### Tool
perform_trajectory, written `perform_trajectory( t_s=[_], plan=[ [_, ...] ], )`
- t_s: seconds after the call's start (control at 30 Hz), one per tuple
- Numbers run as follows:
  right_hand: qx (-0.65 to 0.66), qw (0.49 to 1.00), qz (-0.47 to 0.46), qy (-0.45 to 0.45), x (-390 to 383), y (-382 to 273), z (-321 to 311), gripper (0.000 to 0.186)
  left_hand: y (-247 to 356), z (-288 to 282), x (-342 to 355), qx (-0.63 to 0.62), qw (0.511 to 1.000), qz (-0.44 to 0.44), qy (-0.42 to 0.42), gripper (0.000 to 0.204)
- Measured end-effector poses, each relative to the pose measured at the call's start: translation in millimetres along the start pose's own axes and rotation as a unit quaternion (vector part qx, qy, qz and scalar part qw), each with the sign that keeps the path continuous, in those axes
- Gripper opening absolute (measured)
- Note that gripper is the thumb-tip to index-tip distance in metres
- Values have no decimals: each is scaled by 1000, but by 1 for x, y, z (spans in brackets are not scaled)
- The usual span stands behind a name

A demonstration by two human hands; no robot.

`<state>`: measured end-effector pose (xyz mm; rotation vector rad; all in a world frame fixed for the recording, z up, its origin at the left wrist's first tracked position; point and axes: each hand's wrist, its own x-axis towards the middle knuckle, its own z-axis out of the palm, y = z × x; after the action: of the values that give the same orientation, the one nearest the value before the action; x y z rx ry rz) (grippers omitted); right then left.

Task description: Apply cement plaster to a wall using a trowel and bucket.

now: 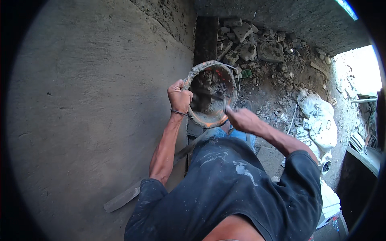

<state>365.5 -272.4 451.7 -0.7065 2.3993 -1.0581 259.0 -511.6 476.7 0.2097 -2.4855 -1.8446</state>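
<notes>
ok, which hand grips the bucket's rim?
The left hand, closed on the bucket at its left edge; the right hand instead holds a tool reaching inside.

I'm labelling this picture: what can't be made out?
Head view throughout:
Fingers of the right hand: blurred by motion.
Fingertips of the left hand: hidden by its curl at the round, mortar-crusted orange bucket.
Far end of the slim dark tool: lost in the bucket's shadow.

Dim shade, glare at the right
We see blown-out daylight in the opening (364, 66), deep shadow inside the bucket (209, 125), motion blur around the right hand (243, 119), and straight edges bending toward a black, rounded border
</notes>
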Motion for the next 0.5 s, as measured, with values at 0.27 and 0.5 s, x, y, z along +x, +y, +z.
perform_trajectory(
  t_s=[0.27, 0.5],
  plan=[
    [31, 998, 11, 47, -4, -1, -32, 17, -5, -10, -4, -15, 998, -57, -15, 41],
    [311, 891, 270, -193, 4, 37, -55, 35, -15, -11, 1, 23, 996, 63, -50, 33]
  ],
)
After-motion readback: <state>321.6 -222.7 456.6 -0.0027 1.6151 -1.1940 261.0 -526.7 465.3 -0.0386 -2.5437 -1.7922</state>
